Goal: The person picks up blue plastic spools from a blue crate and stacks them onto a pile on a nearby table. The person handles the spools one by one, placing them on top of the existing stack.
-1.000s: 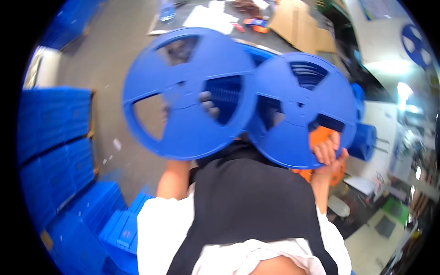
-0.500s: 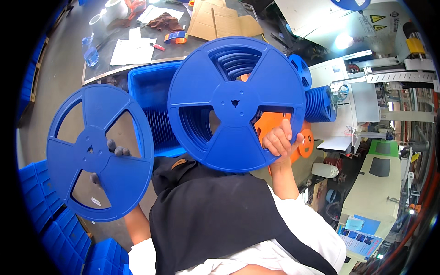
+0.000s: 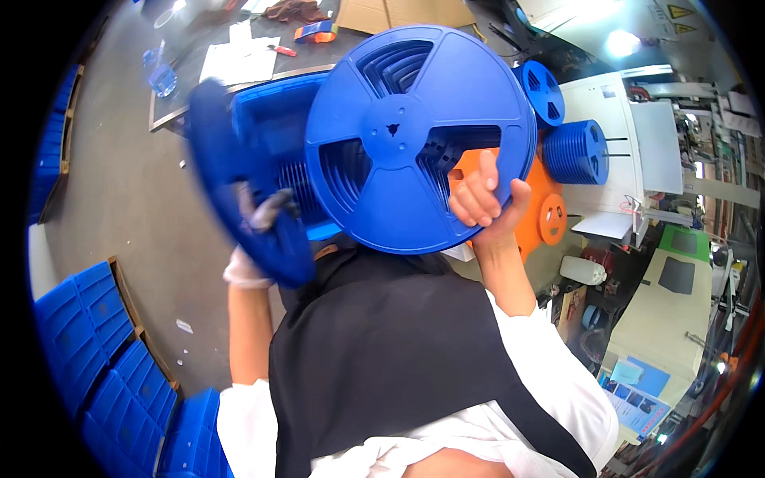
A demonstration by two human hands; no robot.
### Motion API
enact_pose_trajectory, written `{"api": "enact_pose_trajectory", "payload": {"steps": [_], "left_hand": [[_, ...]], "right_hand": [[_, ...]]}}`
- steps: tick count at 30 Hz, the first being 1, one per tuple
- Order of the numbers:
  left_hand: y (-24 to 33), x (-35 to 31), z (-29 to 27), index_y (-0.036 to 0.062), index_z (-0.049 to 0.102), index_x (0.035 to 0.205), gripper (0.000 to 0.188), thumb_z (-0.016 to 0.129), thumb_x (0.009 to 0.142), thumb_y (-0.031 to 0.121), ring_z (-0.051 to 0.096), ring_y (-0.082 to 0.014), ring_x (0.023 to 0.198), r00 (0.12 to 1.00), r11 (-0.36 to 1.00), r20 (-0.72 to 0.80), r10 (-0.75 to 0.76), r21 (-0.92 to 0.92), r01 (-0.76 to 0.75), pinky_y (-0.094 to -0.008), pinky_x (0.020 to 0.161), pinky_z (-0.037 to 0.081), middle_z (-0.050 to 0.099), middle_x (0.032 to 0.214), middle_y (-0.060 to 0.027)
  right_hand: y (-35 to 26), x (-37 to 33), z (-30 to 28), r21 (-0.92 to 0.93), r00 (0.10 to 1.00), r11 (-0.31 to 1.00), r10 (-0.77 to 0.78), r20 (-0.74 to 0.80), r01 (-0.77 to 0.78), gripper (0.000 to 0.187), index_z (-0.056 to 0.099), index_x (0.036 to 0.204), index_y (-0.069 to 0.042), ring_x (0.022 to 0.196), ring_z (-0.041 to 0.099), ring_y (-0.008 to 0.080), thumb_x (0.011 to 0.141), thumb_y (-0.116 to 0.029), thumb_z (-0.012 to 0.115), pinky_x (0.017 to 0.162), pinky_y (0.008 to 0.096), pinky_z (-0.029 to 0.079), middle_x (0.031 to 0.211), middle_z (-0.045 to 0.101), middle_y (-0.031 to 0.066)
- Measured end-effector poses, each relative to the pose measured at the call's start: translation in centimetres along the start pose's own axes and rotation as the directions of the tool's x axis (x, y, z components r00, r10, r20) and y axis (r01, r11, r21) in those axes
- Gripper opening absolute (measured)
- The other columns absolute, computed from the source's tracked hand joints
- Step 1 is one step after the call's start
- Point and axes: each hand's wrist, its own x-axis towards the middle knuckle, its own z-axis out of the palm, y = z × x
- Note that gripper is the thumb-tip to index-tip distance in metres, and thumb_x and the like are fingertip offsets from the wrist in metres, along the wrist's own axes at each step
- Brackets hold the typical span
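My left hand [image 3: 264,213], in a grey-fingered glove, grips a large blue plastic reel [image 3: 209,159] through one of its openings. That reel is tilted nearly edge-on and smeared by motion. In front of me stands a stack of blue reels [image 3: 470,80], its front disc facing me, with more discs showing behind through the windows. Bare, my right hand [image 3: 484,199] is closed round the lower right rim of this stack, fingers in the window and thumb outside. Between the two, a blue bin [image 3: 279,89] is partly hidden; upright reel discs show inside it.
An orange stand [image 3: 535,191] is behind the stack. More blue reels [image 3: 575,151] sit on the white machine [image 3: 610,103] at right. A dark worktable [image 3: 187,103] with paper and cardboard lies beyond. Blue crates [image 3: 72,319] are piled at lower left.
My left hand has brought its reel rightward toward the bin and turned it from facing me to nearly edge-on. My right hand keeps its hold on the stack.
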Motion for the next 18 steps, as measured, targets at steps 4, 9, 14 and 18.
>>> {"api": "enact_pose_trajectory", "payload": {"steps": [4, 9, 14, 18], "left_hand": [[-1.0, 1.5, 9.7, 0.0192, 0.003, 0.156, 0.103, 0.074, 0.082, 0.021, 0.058, -0.0219, 0.101, 0.995, 0.873, 0.081, -0.066, 0.487, 0.018, -0.0378, 0.090, 0.047, 0.056, 0.121, -0.0124], [-3.7, 2.2, 9.2, 0.0037, 0.053, 0.130, 0.044, 0.051, 0.098, 0.034, 0.063, -0.0220, 0.099, 0.942, 0.960, 0.326, -0.082, 0.278, -0.013, -0.0362, 0.090, 0.052, 0.066, 0.107, -0.0108], [0.0, 0.0, 6.0, 0.0003, 0.049, 0.133, 0.060, 0.069, 0.086, 0.032, 0.060, -0.0324, 0.114, 0.970, 0.984, 0.233, -0.065, -0.145, 0.101, -0.0485, 0.100, 0.049, 0.062, 0.120, -0.0160], [0.8, -1.7, 6.1, -0.0001, 0.040, 0.139, 0.081, 0.070, 0.081, 0.048, 0.056, -0.0361, 0.116, 0.966, 0.879, 0.233, 0.109, -0.476, 0.016, -0.0510, 0.110, 0.041, 0.056, 0.120, -0.0167]], "right_hand": [[4.8, 2.3, 4.3, -0.506, 0.935, 0.786, 0.277, -0.223, -0.354, 0.035, 0.052, 0.095, -0.005, 0.057, 0.055, 0.0130, 0.083, -0.033, 0.070, 0.056, 0.0271, 0.044, 0.064, 0.054, 0.0028], [6.7, 3.4, 7.4, -0.684, 0.823, 0.477, 0.442, -0.356, -0.552, 0.051, 0.056, 0.115, 0.000, 0.094, 0.065, 0.0203, 0.077, -0.024, 0.080, 0.090, 0.0334, 0.050, 0.097, 0.067, 0.0114], [3.8, 2.0, 5.0, -0.486, 0.847, 0.735, 0.226, -0.482, -0.473, 0.040, 0.054, 0.118, 0.001, 0.086, 0.065, 0.0210, 0.086, -0.019, 0.067, 0.082, 0.0315, 0.051, 0.091, 0.066, 0.0116], [3.5, 1.4, 2.2, -0.424, 0.823, 0.851, 0.018, -0.568, -0.311, 0.039, 0.051, 0.121, -0.001, 0.067, 0.056, 0.0159, 0.092, -0.024, 0.063, 0.064, 0.0288, 0.047, 0.076, 0.056, 0.0055]]}}
